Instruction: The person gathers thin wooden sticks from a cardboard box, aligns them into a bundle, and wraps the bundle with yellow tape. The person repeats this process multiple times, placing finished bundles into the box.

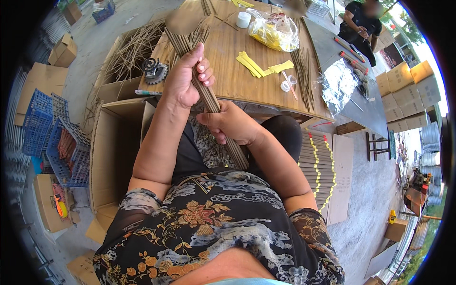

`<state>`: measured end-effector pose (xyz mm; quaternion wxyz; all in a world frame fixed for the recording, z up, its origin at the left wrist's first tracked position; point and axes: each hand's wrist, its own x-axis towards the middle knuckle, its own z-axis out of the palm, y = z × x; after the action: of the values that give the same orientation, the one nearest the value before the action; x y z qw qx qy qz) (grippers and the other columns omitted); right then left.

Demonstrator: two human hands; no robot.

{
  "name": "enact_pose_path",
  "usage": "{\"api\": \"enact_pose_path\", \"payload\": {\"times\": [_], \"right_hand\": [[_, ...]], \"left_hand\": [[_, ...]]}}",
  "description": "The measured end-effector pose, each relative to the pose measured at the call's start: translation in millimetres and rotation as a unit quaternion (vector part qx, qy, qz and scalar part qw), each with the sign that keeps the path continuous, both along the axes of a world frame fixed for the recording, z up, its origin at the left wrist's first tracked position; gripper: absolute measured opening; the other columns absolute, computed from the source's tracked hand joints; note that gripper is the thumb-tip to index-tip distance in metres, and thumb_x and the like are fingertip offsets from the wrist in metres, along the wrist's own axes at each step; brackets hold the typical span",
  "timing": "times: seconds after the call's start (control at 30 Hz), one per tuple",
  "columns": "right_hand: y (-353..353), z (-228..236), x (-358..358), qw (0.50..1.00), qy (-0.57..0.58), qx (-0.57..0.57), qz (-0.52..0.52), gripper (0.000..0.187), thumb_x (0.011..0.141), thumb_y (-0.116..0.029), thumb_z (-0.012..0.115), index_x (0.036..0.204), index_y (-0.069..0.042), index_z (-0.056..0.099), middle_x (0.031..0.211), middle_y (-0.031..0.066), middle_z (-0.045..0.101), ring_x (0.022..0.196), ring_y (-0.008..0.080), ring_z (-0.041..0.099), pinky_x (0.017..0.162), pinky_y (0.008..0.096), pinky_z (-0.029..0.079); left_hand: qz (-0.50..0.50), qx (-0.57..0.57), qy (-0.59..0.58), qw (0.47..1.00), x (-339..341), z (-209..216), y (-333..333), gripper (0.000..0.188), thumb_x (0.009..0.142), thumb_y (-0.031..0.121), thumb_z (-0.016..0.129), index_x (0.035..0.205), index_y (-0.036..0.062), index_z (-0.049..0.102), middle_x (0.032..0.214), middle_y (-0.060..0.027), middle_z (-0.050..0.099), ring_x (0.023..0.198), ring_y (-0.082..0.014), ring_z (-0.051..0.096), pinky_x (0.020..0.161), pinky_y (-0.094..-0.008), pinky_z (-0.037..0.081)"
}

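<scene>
A long bundle of thin brown sticks, which look like incense sticks (207,97), slants over my lap from the table's edge. My left hand (186,78) is wrapped round its upper part, thumb pointing up along the sticks. Lower down, my right hand (232,124) closes round the same bundle. Above my left hand the sticks fan apart slightly, and a blurred patch hides part of their upper end. The lower end rests near my lap. Yellow paper strips (254,65) lie on the wooden table (223,52) beyond my hands.
Loose sticks fill a carton (130,54) left of the table; an open cardboard box (116,152) stands by my left arm. Banded stick bundles (316,166) lie at my right. On the table are a plastic bag (273,31) and a white jar (243,19). Another person (361,23) sits far right.
</scene>
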<state>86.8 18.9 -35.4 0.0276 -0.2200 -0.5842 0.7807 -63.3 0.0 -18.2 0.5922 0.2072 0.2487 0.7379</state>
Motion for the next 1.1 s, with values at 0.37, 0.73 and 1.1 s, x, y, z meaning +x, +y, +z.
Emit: {"api": "enact_pose_path", "payload": {"times": [0.37, 0.73, 1.1], "right_hand": [[0, -11, -1, 0.984, -0.022, 0.167, -0.058, 0.022, 0.079, -0.019, 0.059, 0.074, 0.0, 0.049, 0.055, 0.0043, 0.049, 0.043, 0.0124, 0.047, 0.042, 0.0266, 0.038], [-8, -17, 6, 0.881, -0.026, 0.461, -0.101, 0.022, 0.077, -0.021, 0.059, 0.075, 0.001, 0.058, 0.059, 0.0188, 0.057, 0.052, 0.0278, 0.057, 0.051, 0.0364, 0.045], [-13, -12, 25, 0.91, 0.039, 0.39, -0.135, 0.031, 0.075, -0.026, 0.058, 0.066, 0.003, 0.057, 0.051, 0.0175, 0.051, 0.045, 0.0212, 0.052, 0.047, 0.0374, 0.043]], "left_hand": [[0.064, -0.035, 0.01, 0.997, 8, -1, 1, 0.027, 0.084, 0.029, 0.057, 0.066, 0.0138, 0.044, 0.051, 0.0038, 0.042, 0.041, -0.0072, 0.038, 0.039, -0.0216, 0.032], [0.107, -0.037, 0.058, 0.992, 25, 6, -6, 0.028, 0.081, 0.025, 0.061, 0.063, 0.0153, 0.042, 0.048, 0.0053, 0.033, 0.039, -0.0076, 0.032, 0.037, -0.0224, 0.029], [0.016, -0.007, 0.044, 0.999, 33, 9, -5, 0.021, 0.081, 0.027, 0.062, 0.072, 0.0149, 0.046, 0.054, 0.0031, 0.044, 0.044, -0.0081, 0.042, 0.041, -0.0212, 0.034]]}}
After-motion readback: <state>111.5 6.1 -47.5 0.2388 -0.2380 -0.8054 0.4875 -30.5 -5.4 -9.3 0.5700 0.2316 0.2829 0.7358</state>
